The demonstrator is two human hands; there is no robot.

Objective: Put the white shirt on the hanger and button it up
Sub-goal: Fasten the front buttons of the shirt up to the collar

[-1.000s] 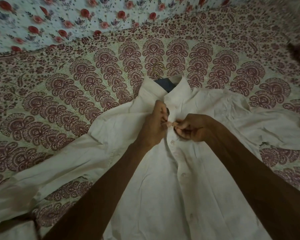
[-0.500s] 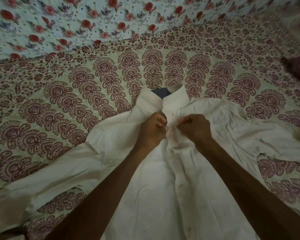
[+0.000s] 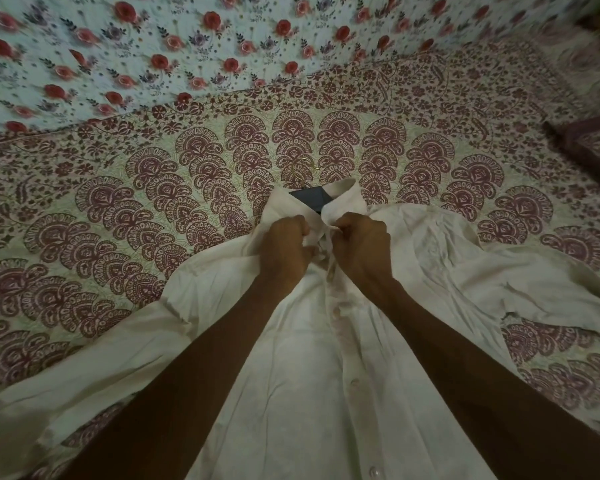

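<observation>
head view: left hand (image 3: pixel 284 252) and right hand (image 3: pixel 361 252), fingers curled, pinch the white shirt (image 3: pixel 309 375) front, having moved up to just under the collar (image 3: pixel 343 194); hanger (image 3: pixel 309 199) lies just beyond the fingertips. top button apparently underway.

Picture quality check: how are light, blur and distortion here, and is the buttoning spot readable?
Head view: dim, flat light, no glare; the white shirt stays readable, its folds low in contrast. Head view: wide-angle lens curves the bedsheet border; top right corner is soft. Head view: left hand and right hand are sharp but cover the spot they grip.
</observation>
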